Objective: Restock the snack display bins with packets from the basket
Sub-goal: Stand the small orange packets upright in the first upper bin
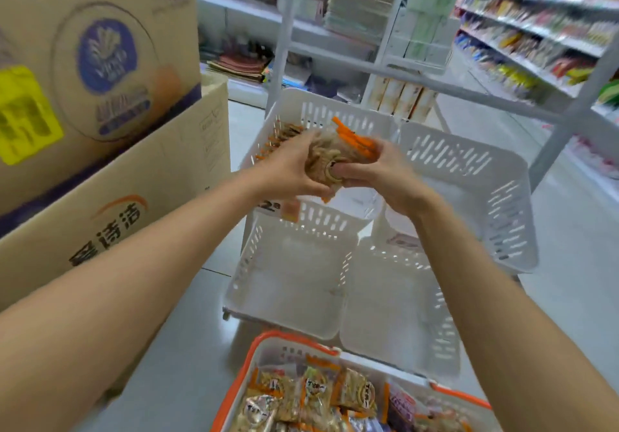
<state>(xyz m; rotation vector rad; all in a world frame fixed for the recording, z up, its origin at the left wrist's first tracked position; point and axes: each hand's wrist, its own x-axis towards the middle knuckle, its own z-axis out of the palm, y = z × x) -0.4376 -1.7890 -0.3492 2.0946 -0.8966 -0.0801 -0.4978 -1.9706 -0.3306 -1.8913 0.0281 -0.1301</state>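
Both hands hold one bundle of tan snack packets with orange edges (335,153) above the far left white bin (335,109). My left hand (288,170) grips the bundle from the left and my right hand (375,170) grips it from the right. Similar packets (284,133) lie in that far left bin. The orange-rimmed basket (284,341) at the bottom holds several more snack packets (315,394).
Three more white slotted bins sit on the display: near left (291,284), near right (402,304), far right (469,177). Stacked cardboard boxes (100,123) stand close on the left. Store shelves (536,36) with goods run along the right, with grey floor between.
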